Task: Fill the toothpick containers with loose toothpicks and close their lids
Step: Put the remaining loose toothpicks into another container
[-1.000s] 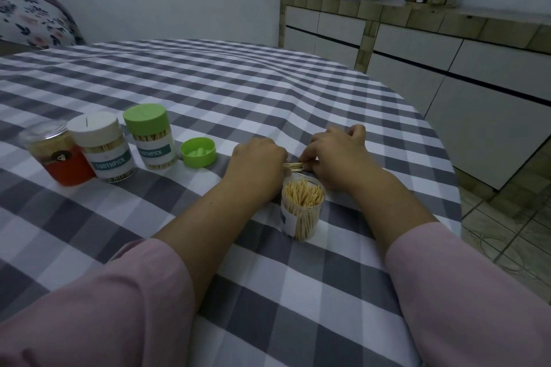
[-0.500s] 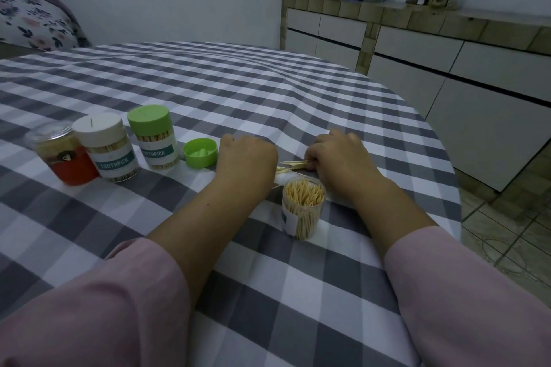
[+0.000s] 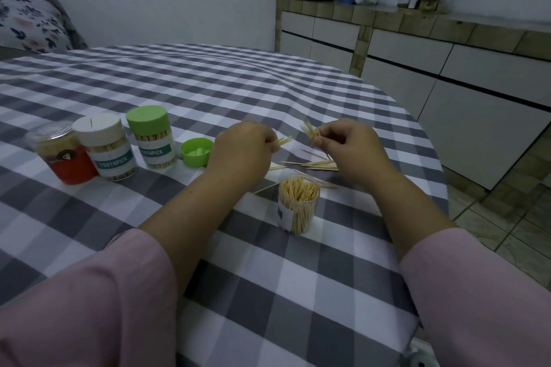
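An open clear container (image 3: 298,205), packed with upright toothpicks, stands on the checked tablecloth between my forearms. Behind it, loose toothpicks (image 3: 316,164) lie scattered on the cloth. My left hand (image 3: 243,152) is raised a little and pinches a few toothpicks whose tips stick out to the right. A small bundle of toothpicks fans up and left from the fingers of my right hand (image 3: 346,146). The loose green lid (image 3: 196,152) lies upturned left of my left hand. Further left stand a green-lidded container (image 3: 152,137), a white-lidded container (image 3: 104,147) and a red jar (image 3: 64,155).
The round table (image 3: 179,83) ends close to the right of my right arm, with tiled floor (image 3: 501,217) below. A tiled counter with white cabinets (image 3: 447,48) runs along the right wall, carrying bags and bottles. A floral cushion (image 3: 26,21) sits at the far left.
Both hands have lifted off the cloth and drawn apart, each taking toothpicks along. The loose toothpicks they covered now show on the cloth behind the open container.
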